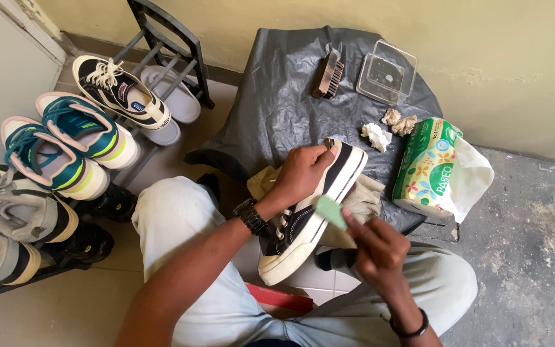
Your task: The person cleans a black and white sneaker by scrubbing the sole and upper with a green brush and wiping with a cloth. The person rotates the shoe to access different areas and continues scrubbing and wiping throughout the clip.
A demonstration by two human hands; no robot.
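The left hand is clamped over the heel end of a black sneaker, fingers wrapped across the top and gripping it firmly, while the right hand pinches a small green sponge between fingertips and presses it to the white rubber sidewall. The shoe is tilted on its side over a beige cloth that lies on the person's lap and the edge of a stool covered with a grey plastic sheet, toe pointing down toward the knees. The likeliest trouble, as I judge it, is the shoe twisting in the one-handed hold when the sponge pushes hard, since only the heel is held and the toe hangs free; it could slip off the cloth onto the floor. The thin pinch on the sponge could also let it pop out. The sneaker itself is black canvas with white laces, a black stripe along a cream-white sole, and looks fairly clean on the visible side. Farther out on the sheet lie crumpled tissues, a brush, a clear plastic tub and a tissue pack; other shoes sit on a rack to the left.
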